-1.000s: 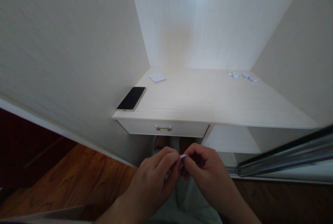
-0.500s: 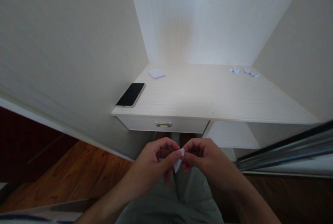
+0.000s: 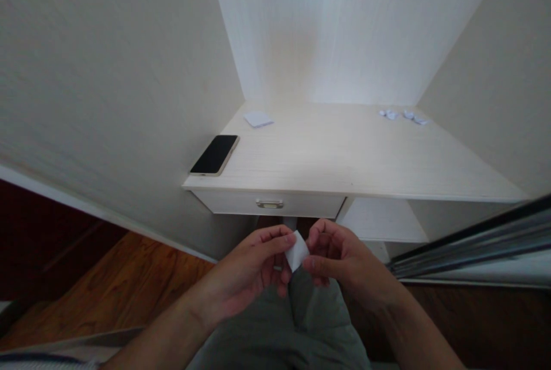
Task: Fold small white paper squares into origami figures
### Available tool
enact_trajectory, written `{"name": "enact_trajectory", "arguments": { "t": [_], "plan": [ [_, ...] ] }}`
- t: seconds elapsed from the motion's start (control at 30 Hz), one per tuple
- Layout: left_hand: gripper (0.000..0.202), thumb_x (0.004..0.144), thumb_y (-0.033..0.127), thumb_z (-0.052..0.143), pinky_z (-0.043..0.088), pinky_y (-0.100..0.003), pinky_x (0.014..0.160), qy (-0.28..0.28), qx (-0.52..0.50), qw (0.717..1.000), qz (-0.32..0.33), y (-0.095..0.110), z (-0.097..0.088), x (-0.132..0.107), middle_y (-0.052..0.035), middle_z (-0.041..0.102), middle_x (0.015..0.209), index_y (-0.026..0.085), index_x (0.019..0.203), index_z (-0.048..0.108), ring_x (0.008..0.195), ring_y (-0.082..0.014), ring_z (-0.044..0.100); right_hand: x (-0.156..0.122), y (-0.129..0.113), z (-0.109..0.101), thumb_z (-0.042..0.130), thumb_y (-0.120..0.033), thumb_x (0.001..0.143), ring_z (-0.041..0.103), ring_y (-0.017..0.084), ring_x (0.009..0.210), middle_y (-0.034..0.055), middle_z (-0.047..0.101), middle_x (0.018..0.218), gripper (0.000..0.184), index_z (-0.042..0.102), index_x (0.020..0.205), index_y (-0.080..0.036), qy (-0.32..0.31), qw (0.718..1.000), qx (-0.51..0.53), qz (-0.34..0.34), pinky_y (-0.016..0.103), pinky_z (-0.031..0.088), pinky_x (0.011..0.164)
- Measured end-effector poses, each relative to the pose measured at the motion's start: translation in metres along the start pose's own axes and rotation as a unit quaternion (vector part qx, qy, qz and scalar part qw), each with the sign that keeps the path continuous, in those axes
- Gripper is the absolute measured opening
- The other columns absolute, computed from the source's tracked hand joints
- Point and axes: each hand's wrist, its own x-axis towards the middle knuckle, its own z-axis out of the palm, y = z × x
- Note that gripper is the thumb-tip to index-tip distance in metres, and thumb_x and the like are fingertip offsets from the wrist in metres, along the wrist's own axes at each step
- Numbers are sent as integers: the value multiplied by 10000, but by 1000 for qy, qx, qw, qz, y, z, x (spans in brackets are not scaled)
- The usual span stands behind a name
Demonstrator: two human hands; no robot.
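Observation:
A small folded piece of white paper (image 3: 297, 252) is held above my lap, its faces showing as a pointed diamond with a crease down it. My left hand (image 3: 262, 258) pinches its left side between thumb and fingers. On the paper's right edge rest the thumb and curled fingers of my right hand (image 3: 333, 252). On the white desk top beyond lies a small stack of white paper squares (image 3: 259, 119). Several small folded paper pieces (image 3: 390, 115) sit at the desk's back right corner.
A dark-screened phone (image 3: 215, 155) lies at the left end of the white desk (image 3: 318, 152). Below the top is a drawer with a metal handle (image 3: 270, 204), and an open shelf (image 3: 383, 221) to its right. Panels enclose the desk; a sliding-door track (image 3: 473, 244) runs at right.
The paper has been turned in my fingers and now shows a wider, diamond-shaped face. My right hand has shifted slightly right, its fingers a little farther from my left hand's.

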Motion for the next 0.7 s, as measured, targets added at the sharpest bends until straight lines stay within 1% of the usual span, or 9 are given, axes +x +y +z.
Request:
{"name": "enact_trajectory", "arguments": {
  "t": [0.07,0.13,0.2,0.27,0.37,0.43,0.53,0.6,0.7],
  "plan": [
    [203,930,343,704,489,-144,445,8,-51,999,-10,-1,2,0,5,626,713,148,896,659,508,-62,573,1,6,0,897,-322,720,543,68,558,-59,632,717,402,542,859,-195,29,999,34,-16,190,412,527],
    [190,904,313,742,473,-125,472,19,-91,996,-14,-4,4,0,4,632,748,140,936,673,544,-49,585,3,12,1,912,-309,699,523,66,562,-60,622,710,398,559,843,-192,64,995,74,-27,188,382,521],
    [233,858,265,792,485,-131,505,35,-104,994,-3,-7,6,-1,-2,644,799,136,1017,682,597,-56,606,5,16,2,920,-317,685,495,66,559,-66,602,683,401,572,844,-195,88,989,116,-28,190,346,514],
    [368,808,211,830,511,-157,529,52,-89,994,31,-13,9,-2,-11,660,854,144,1130,664,646,-78,620,6,19,4,912,-339,698,474,68,560,-71,582,656,385,586,846,-198,103,984,140,-34,196,338,524],
    [499,779,179,844,522,-189,533,75,-40,992,94,-22,14,-3,-21,672,877,155,1222,614,671,-101,612,7,23,5,872,-361,758,469,69,556,-64,595,673,323,612,854,-195,115,984,119,-66,202,347,528],
    [504,787,189,836,511,-190,532,84,-16,990,114,-25,18,-4,-26,677,871,152,1228,596,671,-105,603,6,23,4,839,-349,805,481,68,567,-55,612,703,272,624,854,-190,113,986,84,-88,199,353,526],
    [512,787,203,828,514,-200,549,90,0,989,117,-24,23,-4,-37,689,872,147,1231,579,700,-123,620,2,19,-1,794,-325,857,511,69,596,-48,633,723,204,642,864,-189,97,990,41,-99,193,366,538],
    [529,774,195,828,530,-215,572,94,0,989,117,-22,24,-4,-39,694,868,148,1235,571,724,-138,633,-1,16,-5,809,-303,838,548,77,622,-39,664,752,196,655,886,-192,78,992,24,-94,196,393,561],
    [528,764,188,822,550,-239,600,101,6,988,121,-22,25,-4,-39,700,863,150,1226,570,717,-141,637,-5,14,-10,865,-239,759,637,115,735,-13,718,853,288,668,966,-206,34,996,21,-80,241,481,685]
  ]
}}
